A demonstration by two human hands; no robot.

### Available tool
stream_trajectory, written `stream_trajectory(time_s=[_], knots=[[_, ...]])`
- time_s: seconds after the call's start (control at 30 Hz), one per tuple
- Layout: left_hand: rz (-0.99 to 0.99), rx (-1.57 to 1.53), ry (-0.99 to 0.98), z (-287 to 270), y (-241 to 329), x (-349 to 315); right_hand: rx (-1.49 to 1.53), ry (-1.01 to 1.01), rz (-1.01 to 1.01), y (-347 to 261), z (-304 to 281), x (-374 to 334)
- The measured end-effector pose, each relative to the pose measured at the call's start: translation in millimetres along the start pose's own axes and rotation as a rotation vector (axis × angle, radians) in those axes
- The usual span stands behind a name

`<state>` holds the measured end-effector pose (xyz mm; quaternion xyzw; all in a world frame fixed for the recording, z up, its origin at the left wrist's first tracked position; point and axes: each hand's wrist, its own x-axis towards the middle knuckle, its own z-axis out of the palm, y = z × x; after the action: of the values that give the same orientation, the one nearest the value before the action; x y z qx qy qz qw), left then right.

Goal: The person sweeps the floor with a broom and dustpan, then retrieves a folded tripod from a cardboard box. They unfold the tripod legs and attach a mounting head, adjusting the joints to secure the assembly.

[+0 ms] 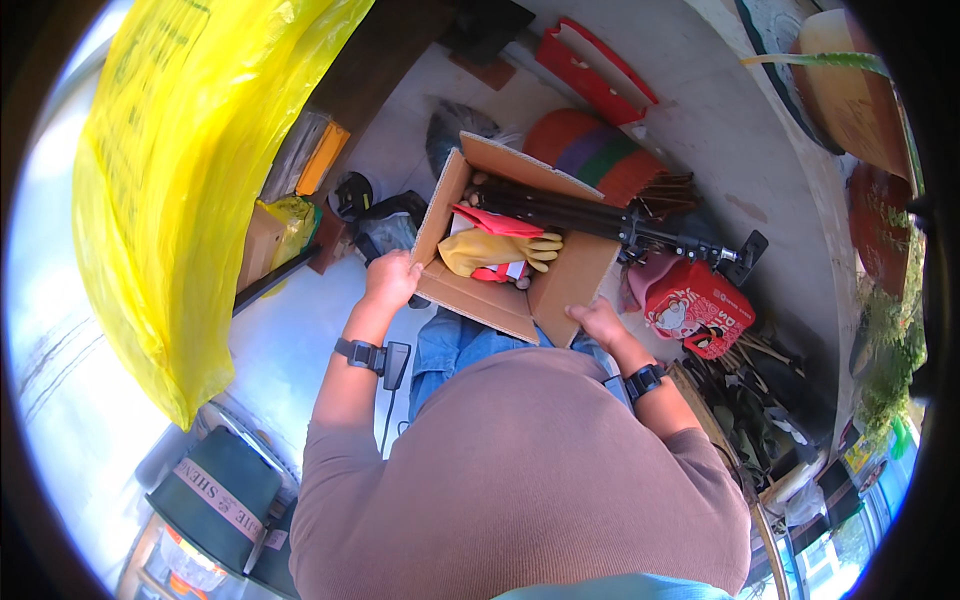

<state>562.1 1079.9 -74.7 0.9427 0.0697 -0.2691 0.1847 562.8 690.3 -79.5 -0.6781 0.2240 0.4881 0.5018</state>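
An open cardboard box [478, 292] is held in front of my body, tilted, its flaps spread. My left hand [393, 277] is closed on its near left edge. At the near right flap, my right hand [598, 322] grips the cardboard. Inside lies a yellow rubber glove [492, 252] on top of red items [497, 222]. A folded black tripod [560, 212] rests in the far part of the box, its head sticking out past the right side. What lies beneath the glove is mostly hidden.
A large yellow plastic bag [190, 200] fills the upper left. Beyond the box are a red paper bag [597, 70] and an orange striped round object [575, 150]. A red printed bag [700, 308] is at the right, and a dark green bin [225, 490] stands lower left.
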Motion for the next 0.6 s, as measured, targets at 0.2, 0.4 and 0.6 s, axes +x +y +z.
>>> stream_trajectory(time_s=[0.2, 0.4, 0.6], knots=[[-0.024, -0.073, 0.089, 4, 0, 0, 0.016, 0.062, -0.082, 7, 5, 3], [-0.082, -0.085, 0.214, -9, 7, 2, -0.042, -0.028, -0.084, -16, -8, 8], [-0.044, -0.034, 0.395, -56, 13, 13, -0.016, -0.131, -0.089, -62, -12, 20]])
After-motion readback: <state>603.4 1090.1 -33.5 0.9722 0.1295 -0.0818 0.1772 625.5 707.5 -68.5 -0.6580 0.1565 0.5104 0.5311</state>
